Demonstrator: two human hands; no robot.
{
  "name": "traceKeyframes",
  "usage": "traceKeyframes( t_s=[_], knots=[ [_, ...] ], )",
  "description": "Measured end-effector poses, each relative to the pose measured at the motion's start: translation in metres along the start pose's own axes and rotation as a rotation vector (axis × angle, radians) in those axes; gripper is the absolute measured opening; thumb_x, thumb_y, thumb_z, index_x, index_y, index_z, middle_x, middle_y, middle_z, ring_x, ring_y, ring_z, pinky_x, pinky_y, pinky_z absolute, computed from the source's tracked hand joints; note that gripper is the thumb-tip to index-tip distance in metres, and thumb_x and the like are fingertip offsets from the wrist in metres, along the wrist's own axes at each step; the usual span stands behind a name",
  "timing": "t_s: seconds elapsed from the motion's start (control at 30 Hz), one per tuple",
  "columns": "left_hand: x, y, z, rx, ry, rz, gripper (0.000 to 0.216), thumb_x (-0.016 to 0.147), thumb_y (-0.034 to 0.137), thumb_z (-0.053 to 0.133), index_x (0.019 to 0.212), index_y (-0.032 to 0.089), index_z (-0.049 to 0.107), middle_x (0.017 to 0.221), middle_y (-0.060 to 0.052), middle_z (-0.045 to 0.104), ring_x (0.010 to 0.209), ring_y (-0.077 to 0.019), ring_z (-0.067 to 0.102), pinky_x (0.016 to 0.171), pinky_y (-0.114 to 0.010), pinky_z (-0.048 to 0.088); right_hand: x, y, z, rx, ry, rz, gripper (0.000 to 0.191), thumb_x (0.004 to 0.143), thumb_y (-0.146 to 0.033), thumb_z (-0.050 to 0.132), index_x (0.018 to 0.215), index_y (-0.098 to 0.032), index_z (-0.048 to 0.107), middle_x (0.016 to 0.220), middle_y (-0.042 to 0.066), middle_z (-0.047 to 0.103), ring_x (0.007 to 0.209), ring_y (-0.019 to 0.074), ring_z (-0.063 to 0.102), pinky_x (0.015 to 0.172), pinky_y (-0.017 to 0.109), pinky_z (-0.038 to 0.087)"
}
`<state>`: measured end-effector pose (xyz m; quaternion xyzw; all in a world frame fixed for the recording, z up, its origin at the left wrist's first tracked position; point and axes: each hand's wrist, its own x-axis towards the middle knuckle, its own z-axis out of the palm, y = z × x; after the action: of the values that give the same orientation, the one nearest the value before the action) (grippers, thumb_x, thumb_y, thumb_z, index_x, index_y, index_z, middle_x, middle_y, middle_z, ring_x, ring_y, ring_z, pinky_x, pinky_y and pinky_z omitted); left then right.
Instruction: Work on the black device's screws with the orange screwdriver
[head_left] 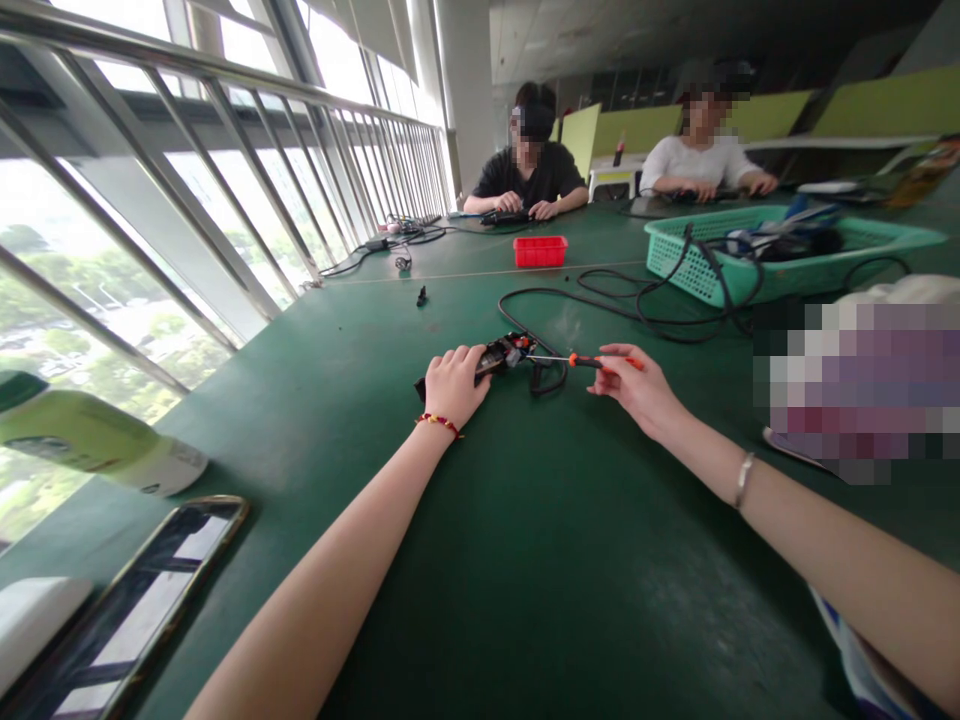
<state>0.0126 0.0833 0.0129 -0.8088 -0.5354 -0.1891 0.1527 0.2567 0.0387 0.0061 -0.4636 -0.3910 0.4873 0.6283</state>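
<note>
My left hand (455, 385) is closed over the body of a black corded device (495, 358), pressing it on the green table. Exposed parts, some red and blue, show at the device's right end, though their kind is too small to make out. My right hand (634, 385) grips a screwdriver (581, 361) with an orange and black handle. Its thin metal shaft points left, and the tip meets or nearly meets the exposed end; contact is unclear. A black cable (551, 378) loops beside the device.
A red plastic basket (540, 252) and a small black piece (421, 296) lie beyond my hands. A green basket (697, 270) holds tools and cords. Left are a phone (142, 610) and a bottle (97, 440) beside the railing. Two people (529, 160) work across the table.
</note>
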Motion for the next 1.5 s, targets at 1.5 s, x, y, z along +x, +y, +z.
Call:
traceKeyframes(
  t_s=[1.5],
  knots=[
    [-0.001, 0.001, -0.002, 0.002, -0.018, -0.010, 0.037, 0.083, 0.031, 0.051, 0.118, 0.020, 0.051, 0.104, -0.006, 0.061, 0.096, -0.0243, 0.054, 0.079, -0.036, 0.039, 0.000, 0.006, 0.000, -0.007, 0.056, -0.072, 0.019, 0.068, -0.024, 0.058, 0.085, -0.023, 0.050, 0.049, -0.009, 0.051, 0.043, 0.0087, 0.052, 0.056, 0.027, 0.053]
  ],
)
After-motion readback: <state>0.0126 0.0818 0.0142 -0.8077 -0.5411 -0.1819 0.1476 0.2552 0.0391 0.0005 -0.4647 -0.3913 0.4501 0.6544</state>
